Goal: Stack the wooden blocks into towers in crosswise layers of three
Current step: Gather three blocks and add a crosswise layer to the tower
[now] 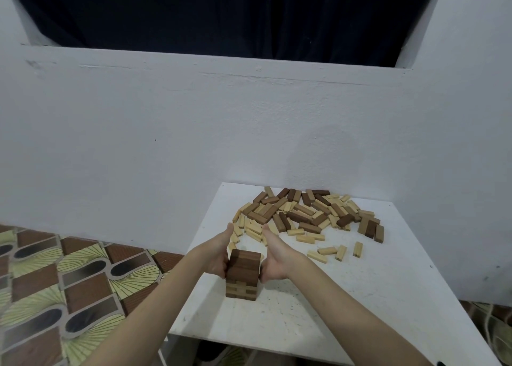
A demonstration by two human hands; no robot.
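Head camera view, looking down at a small white square tabletop (360, 296) set against a pale grey-white wall (194, 130). Near the table's left front stands a short tower of rectangular wooden blocks (243, 274), built in crosswise layers; the top layers are dark brown, with lighter and mixed layers beneath.

Both of the person's bare hands flank the tower's upper part. The left hand (217, 257) lies against the tower's left side with its thumb pointing up and away; its fingers curl toward the blocks, and their tips are hidden behind the tower. The right hand (274, 259) lies against the right side, thumb likewise raised, fingers bent inward and touching the dark upper blocks. Together the hands squeeze the tower from either side.

Behind the hands, toward the wall, lies a loose pile of dark brown and pale yellow wooden blocks (307, 213), spread wide, with a few stray pale blocks (336, 252) near the table's middle.

Left of the table is a floor with a brown, yellow and black pattern (55, 296). A dark curtain (221, 13) hangs above the wall.
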